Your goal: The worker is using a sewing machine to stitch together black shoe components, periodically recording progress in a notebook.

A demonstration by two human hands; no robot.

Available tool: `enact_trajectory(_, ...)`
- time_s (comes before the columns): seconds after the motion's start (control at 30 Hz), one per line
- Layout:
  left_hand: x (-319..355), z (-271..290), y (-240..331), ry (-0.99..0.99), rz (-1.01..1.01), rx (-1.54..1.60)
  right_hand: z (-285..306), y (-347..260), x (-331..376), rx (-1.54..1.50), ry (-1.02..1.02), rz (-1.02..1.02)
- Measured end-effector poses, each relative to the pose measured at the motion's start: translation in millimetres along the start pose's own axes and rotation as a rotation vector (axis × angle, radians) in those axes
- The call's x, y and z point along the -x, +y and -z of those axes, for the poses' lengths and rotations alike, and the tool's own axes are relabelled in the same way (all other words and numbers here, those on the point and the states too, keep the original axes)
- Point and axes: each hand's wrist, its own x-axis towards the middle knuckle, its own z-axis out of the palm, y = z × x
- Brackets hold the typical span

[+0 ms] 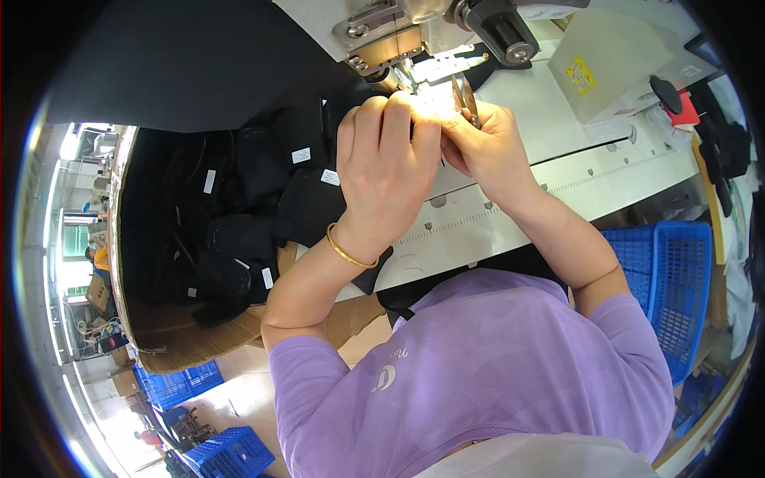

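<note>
Both of my hands are together under the lit needle area of a sewing machine [398, 52]. My left hand [385, 163], with a gold bangle [344, 251] at its wrist, has its fingers bent and closed at the needle. What they pinch is hidden by the hand and the glare. Touching it on the right, my right hand [490, 151] is closed around a pair of thread snips [466, 99], whose blades point up and away from me. Black fabric pieces [311, 203] with white labels lie to the left of my left hand.
The white machine table [494, 219] has a ruler scale along its near edge. A cardboard box [179, 346] on the left holds the black pieces. A blue plastic crate [681, 295] stands at my right, and another blue crate [231, 454] sits on the floor lower left.
</note>
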Motion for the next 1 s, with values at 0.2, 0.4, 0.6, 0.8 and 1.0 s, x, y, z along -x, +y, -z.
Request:
enact_trajectory(0.2, -0.4, 1.3, -0.7, -0.018, 0.013, 0.018, 0.4, 1.9, -0.6, -0.021, -0.001, -0.006)
enact_trajectory(0.4, 3.1, 5.2, -2.4, -0.036, 0.028, 0.027, 3.1, 3.0, 0.4, -0.03, -0.065, -0.009)
enact_trajectory(0.6, 12.3, 0.4, -14.0, 0.033, 0.115, -0.055, 11.0, 7.7, 7.5, -0.032, -0.131, -0.073)
enact_trajectory(0.8, 14.2, 4.8, -28.0, -0.01, 0.012, -0.02, 11.3, 1.8, 15.0, 0.011, -0.245, -0.18)
enact_trajectory(1.0, 43.2, 33.2, -76.4, -0.742, 1.138, 1.414, 37.4, 20.7, 26.2, 0.538, -0.243, 0.018)
